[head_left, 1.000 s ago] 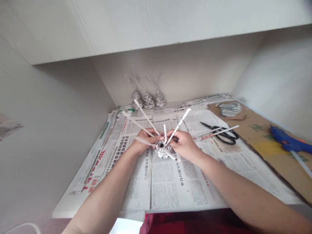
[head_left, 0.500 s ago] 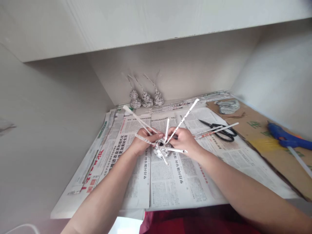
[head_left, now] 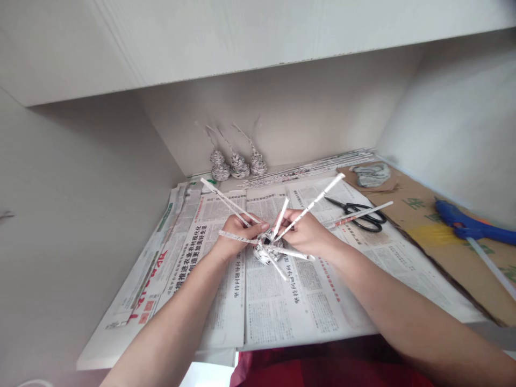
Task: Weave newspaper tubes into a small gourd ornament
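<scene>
A small round piece woven from rolled newspaper (head_left: 266, 253) sits between my hands, with several paper tubes (head_left: 316, 204) sticking out of it in all directions. My left hand (head_left: 237, 231) is closed on its left side, thumb at the rim. On the right, my right hand (head_left: 300, 228) pinches at the far right side, its fingertips partly hidden behind the upright tubes. A dark opening shows in the middle of the woven piece. Beyond my right hand a loose white and red paper tube (head_left: 365, 213) lies across black-handled scissors (head_left: 357, 214).
Newspaper sheets (head_left: 274, 317) cover the table. Three woven gourd shapes (head_left: 239, 165) stand at the back, beside a bundle of long paper tubes (head_left: 310, 167). At right, cardboard (head_left: 427, 236) carries a grey cloth-like wad (head_left: 371, 175) and a blue glue gun (head_left: 463, 220). A shelf (head_left: 242, 37) overhangs.
The paper tubes on the woven piece have swung a little; the long right one leans further right and lower. Both hands keep hold, and the whole view has shifted slightly.
</scene>
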The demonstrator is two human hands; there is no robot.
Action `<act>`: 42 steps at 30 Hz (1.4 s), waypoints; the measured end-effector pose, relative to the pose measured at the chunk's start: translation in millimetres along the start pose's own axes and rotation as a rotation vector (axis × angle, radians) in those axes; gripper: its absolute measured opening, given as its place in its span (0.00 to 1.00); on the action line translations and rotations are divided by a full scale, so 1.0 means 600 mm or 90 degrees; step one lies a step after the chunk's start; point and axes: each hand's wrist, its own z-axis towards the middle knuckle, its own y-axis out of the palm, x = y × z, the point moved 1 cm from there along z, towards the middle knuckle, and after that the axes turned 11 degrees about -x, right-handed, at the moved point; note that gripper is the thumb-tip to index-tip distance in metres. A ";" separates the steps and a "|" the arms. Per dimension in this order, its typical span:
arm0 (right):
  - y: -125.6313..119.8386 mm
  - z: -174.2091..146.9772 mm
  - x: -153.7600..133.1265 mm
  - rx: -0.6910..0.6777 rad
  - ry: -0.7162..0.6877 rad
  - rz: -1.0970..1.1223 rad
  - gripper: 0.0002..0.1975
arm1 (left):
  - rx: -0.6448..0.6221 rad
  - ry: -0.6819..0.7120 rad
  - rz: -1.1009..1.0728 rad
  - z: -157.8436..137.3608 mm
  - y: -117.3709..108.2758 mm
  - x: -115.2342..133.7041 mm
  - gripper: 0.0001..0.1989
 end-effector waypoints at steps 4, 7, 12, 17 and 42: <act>-0.001 -0.004 -0.001 0.014 -0.030 -0.020 0.05 | -0.032 -0.035 -0.002 -0.004 -0.001 0.004 0.15; -0.002 -0.006 -0.003 0.022 -0.039 -0.022 0.06 | -0.045 -0.051 -0.017 -0.005 -0.001 0.004 0.13; -0.007 -0.009 -0.007 0.003 -0.050 -0.021 0.08 | -0.018 -0.059 -0.029 -0.004 -0.001 -0.002 0.13; -0.018 -0.010 -0.024 0.079 -0.097 -0.073 0.12 | 0.026 -0.025 -0.036 -0.001 -0.001 -0.007 0.11; -0.014 0.010 -0.002 0.145 0.043 0.156 0.09 | 0.070 0.066 -0.028 0.008 0.016 -0.018 0.12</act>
